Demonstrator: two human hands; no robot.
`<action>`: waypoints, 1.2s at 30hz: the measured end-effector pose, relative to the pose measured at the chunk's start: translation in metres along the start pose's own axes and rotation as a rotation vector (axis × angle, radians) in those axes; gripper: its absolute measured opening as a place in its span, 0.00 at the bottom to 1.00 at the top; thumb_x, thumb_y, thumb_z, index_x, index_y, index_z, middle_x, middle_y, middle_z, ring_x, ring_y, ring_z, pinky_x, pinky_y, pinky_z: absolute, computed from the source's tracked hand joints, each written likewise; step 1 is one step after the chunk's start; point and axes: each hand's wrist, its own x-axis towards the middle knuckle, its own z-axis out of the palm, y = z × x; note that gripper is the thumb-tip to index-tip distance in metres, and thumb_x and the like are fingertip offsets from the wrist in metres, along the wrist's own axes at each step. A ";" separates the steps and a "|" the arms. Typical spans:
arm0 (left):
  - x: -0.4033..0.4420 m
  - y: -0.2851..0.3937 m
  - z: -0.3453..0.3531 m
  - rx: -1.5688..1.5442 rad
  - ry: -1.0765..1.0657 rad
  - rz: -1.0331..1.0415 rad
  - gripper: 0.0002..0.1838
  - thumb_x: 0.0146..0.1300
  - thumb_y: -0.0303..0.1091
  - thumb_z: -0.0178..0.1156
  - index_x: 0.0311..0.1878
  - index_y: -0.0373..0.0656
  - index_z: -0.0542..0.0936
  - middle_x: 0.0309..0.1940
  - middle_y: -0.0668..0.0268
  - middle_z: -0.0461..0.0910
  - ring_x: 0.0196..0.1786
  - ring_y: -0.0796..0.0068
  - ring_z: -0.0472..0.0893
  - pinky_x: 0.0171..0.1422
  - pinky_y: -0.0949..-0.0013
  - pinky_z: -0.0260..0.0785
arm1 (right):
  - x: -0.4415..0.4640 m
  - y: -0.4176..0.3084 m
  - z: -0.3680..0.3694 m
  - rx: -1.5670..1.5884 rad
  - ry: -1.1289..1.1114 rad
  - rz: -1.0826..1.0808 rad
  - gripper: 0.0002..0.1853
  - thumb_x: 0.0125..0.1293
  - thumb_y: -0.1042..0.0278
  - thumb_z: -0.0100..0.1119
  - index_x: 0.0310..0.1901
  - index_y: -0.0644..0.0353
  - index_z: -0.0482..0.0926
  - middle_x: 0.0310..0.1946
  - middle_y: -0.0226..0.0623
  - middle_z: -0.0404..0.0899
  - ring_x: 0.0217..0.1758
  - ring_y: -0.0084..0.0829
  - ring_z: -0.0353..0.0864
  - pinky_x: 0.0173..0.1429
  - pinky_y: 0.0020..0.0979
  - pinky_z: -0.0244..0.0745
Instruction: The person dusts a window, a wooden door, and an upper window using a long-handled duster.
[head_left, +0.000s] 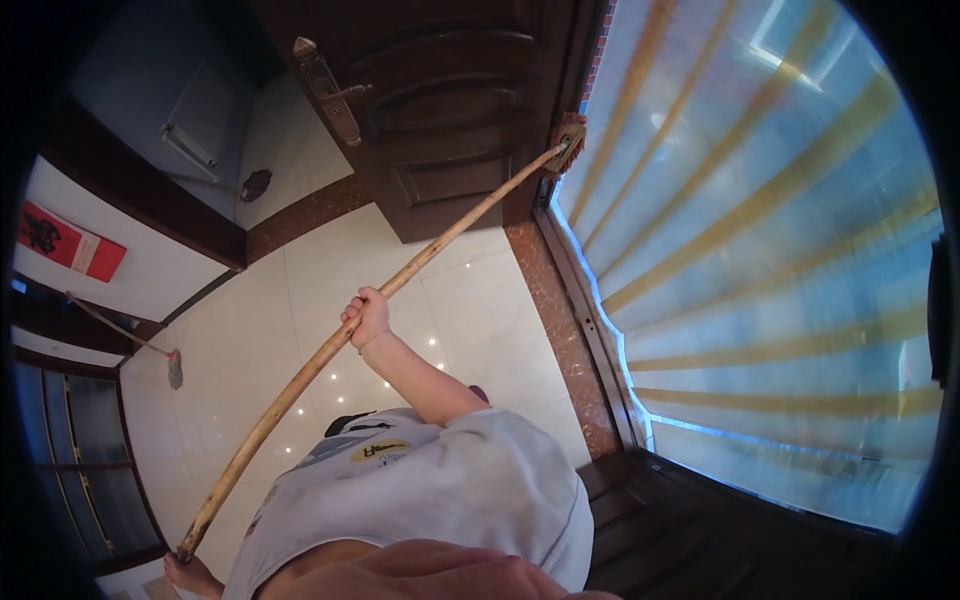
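Note:
A long-handled broom (pixel 300 385) with a rough wooden pole runs from lower left to upper right in the head view. Around the middle of the pole, my right hand (pixel 368 316) is closed in a fist. Low at the left edge, my left hand (pixel 192 577) grips the pole's near end; part of it is cut off by the dark border. The broom head (pixel 568 145), with short reddish-brown bristles, is up at the door frame, between the brown door and the striped plastic curtain. Whether it touches either, I cannot tell.
An open brown door (pixel 430 110) with an ornate handle (pixel 335 92) stands ahead. Translucent curtain (pixel 760 240) with yellow stripes fills the right. A mop (pixel 175 368) leans at left, near a red panel (pixel 72 243). Glossy tiles (pixel 240 330) cover the floor. A dark object (pixel 256 185) lies beyond the doorway.

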 end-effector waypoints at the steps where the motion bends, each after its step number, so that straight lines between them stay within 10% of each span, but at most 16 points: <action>1: -0.004 0.007 -0.002 0.010 0.001 -0.008 0.10 0.53 0.31 0.59 0.25 0.39 0.68 0.23 0.57 0.71 0.32 0.52 0.72 0.41 0.56 0.64 | 0.004 -0.004 -0.009 0.006 0.025 -0.016 0.08 0.53 0.66 0.51 0.25 0.49 0.61 0.14 0.25 0.57 0.15 0.23 0.56 0.23 0.29 0.59; 10: -0.005 0.176 -0.137 0.002 -0.054 0.012 0.11 0.53 0.35 0.59 0.24 0.42 0.68 0.26 0.62 0.71 0.37 0.58 0.72 0.49 0.58 0.61 | 0.050 -0.032 -0.076 -0.039 0.352 0.006 0.10 0.54 0.66 0.52 0.25 0.51 0.61 0.15 0.27 0.58 0.15 0.25 0.59 0.22 0.31 0.63; 14: -0.051 0.130 -0.031 0.059 0.046 0.005 0.12 0.54 0.36 0.59 0.23 0.43 0.68 0.26 0.63 0.70 0.37 0.59 0.71 0.50 0.59 0.60 | 0.061 -0.058 -0.110 -0.035 0.344 0.102 0.09 0.56 0.67 0.53 0.24 0.53 0.63 0.14 0.30 0.61 0.16 0.30 0.62 0.24 0.35 0.66; 24: -0.049 0.128 -0.048 -0.104 0.248 0.035 0.12 0.46 0.32 0.59 0.15 0.41 0.66 0.17 0.57 0.66 0.26 0.51 0.67 0.36 0.51 0.58 | 0.063 -0.043 -0.122 -0.169 0.279 0.107 0.10 0.53 0.71 0.52 0.17 0.53 0.64 0.12 0.32 0.63 0.17 0.32 0.65 0.27 0.38 0.68; 36: -0.185 -0.001 0.063 -0.238 -0.149 -0.468 0.12 0.44 0.30 0.59 0.14 0.41 0.67 0.17 0.55 0.68 0.27 0.54 0.69 0.39 0.50 0.58 | -0.047 0.029 -0.079 -0.399 0.042 0.261 0.06 0.53 0.72 0.54 0.23 0.55 0.67 0.17 0.33 0.66 0.23 0.31 0.68 0.34 0.36 0.69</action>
